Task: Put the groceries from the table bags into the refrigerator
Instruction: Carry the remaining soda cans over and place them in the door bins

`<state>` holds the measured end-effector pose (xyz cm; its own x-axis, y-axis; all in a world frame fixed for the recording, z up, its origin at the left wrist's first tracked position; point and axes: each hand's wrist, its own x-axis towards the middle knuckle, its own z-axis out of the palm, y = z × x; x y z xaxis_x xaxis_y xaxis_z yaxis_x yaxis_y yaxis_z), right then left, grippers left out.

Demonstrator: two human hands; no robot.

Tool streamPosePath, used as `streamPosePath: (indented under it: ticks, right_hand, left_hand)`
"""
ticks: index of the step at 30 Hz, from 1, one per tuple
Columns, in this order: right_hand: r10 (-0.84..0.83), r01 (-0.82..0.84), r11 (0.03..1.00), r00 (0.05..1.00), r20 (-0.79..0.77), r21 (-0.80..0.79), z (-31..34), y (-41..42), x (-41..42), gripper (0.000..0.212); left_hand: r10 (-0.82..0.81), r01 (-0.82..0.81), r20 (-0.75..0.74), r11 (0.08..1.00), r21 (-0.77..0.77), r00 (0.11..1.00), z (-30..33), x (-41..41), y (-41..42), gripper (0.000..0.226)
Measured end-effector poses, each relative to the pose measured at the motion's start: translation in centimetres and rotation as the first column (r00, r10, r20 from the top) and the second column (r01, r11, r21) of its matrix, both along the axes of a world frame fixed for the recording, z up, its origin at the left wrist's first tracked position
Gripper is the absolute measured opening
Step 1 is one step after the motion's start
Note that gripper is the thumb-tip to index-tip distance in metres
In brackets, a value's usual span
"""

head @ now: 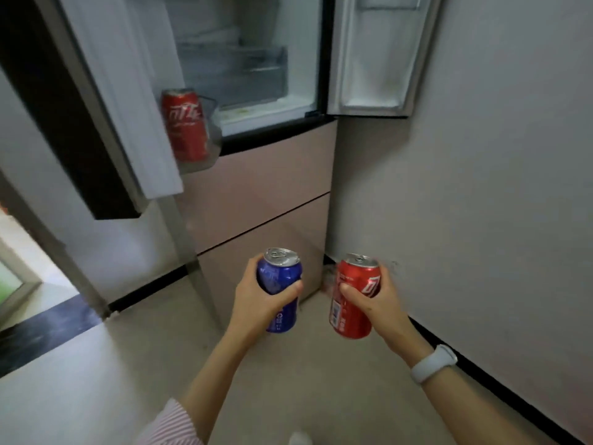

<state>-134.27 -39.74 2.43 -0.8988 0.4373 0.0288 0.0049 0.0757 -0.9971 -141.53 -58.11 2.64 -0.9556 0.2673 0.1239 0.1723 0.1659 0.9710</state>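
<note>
Standing before the open refrigerator point(256, 91), I carry one drink can in each hand. My left hand point(256, 303) has its fingers point(293, 289) wrapped round a blue can point(279, 290), held upright with its pull-tab on top. My right hand point(373, 300) grips a red can point(354, 297) the same way, tilted a little. Both cans sit low, well below the refrigerator's open compartment and in front of its pink lower drawers point(263, 194), I judge because I am only arriving and have not yet raised them. Another red can point(186, 123) stands upright in the door shelf point(205, 162) on the refrigerator's left door, so that shelf looks like the likely place for these two. A white band point(433, 364) circles my right wrist.
</note>
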Motion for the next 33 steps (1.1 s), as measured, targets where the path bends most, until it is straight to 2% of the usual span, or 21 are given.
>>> streamPosePath:
  ticks: [6, 11, 16, 20, 24, 29, 31, 33]
  right_hand:
    - [-0.119, 0.126, 0.988, 0.989, -0.086, 0.084, 4.1, 9.4, -10.5, 0.061]
    - [-0.146, 0.182, 0.970, 0.966, -0.212, 0.164, 10.5, 16.3, -18.5, 0.061]
    - [-0.120, 0.219, 0.946, 0.922, -0.369, 0.240, 18.3, 23.1, -25.6, 0.060]
    - [-0.051, 0.242, 0.925, 0.845, -0.532, 0.294, 25.8, 28.6, -31.0, 0.055]
    - [0.021, 0.236, 0.930, 0.730, -0.683, 0.281, 34.2, 33.6, -35.8, 0.048]
    - [0.083, 0.257, 0.896, 0.705, -0.705, 0.362, 42.1, 37.6, -42.4, 0.045]
    - [0.082, 0.279, 0.862, 0.745, -0.662, 0.422, 42.9, 38.8, -45.4, 0.052]
    - [0.059, 0.311, 0.821, 0.789, -0.612, 0.480, 42.4, 39.7, -48.0, 0.062]
  left_hand:
    - [-0.131, 0.136, -0.080, 0.989, 0.060, 0.988, 4.0, -12.7, 11.2, 0.059]
    - [-0.148, 0.176, -0.162, 0.969, 0.172, 0.976, 11.0, -22.3, 19.5, 0.055]
    - [-0.131, 0.210, -0.307, 0.948, 0.240, 0.943, 18.2, -30.0, 26.8, 0.057]
    - [-0.092, 0.246, -0.453, 0.924, 0.294, 0.887, 25.0, -34.4, 31.8, 0.050]
    - [-0.007, 0.256, -0.599, 0.908, 0.331, 0.801, 32.9, -38.3, 35.9, 0.054]
    - [0.127, 0.170, -0.645, 0.910, 0.378, 0.754, 39.6, -43.5, 40.5, 0.058]
    - [0.124, 0.119, -0.613, 0.933, 0.340, 0.780, 40.5, -45.9, 42.0, 0.058]
    - [0.102, 0.061, -0.618, 0.969, 0.238, 0.780, 40.4, -47.9, 43.0, 0.060]
